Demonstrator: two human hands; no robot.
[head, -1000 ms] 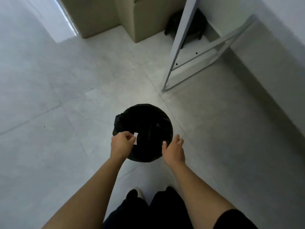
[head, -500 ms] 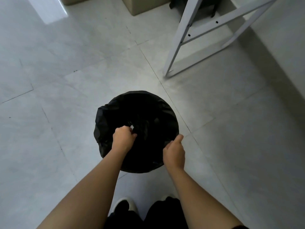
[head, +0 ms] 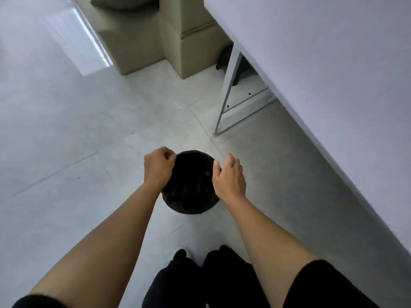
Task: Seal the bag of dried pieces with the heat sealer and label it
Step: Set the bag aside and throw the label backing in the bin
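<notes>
A plain indoor workroom or storeroom: pale tiled floor [head: 66,130], cardboard boxes [head: 189,41] at top centre, a white tabletop [head: 311,63] on a metal frame [head: 229,85] at upper right.

The bin [head: 191,185] is black inside, so nothing in it can be made out. The left hand [head: 158,167], curled over its rim, hides whatever it may hold; whether the right hand [head: 229,177] touches the rim is unclear. The worktop [head: 322,63] and boxes [head: 142,41] run off the frame. A dark thing [head: 223,61] sits half hidden behind the worktop's leg [head: 226,90]
</notes>
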